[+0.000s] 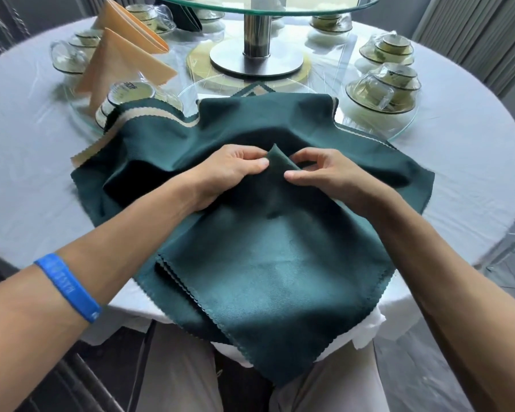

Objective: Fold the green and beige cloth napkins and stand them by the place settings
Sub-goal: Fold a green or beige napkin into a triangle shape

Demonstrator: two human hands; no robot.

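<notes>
Bare forearms, blue wristband (pixel 69 287) on the left, pale trousers (pixel 176 373).

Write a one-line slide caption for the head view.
Both hands, left hand and right hand, pinch a raised fold in the green napkin; two beige napkins stand folded nearby.

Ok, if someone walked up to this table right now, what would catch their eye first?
Probably the big dark green napkin spread across the near edge of the table, with the left hand and right hand pinching a raised fold at its middle. Next, two beige napkins standing folded at the far left by the wrapped cups, and the glass turntable's steel stand at the centre.
</notes>
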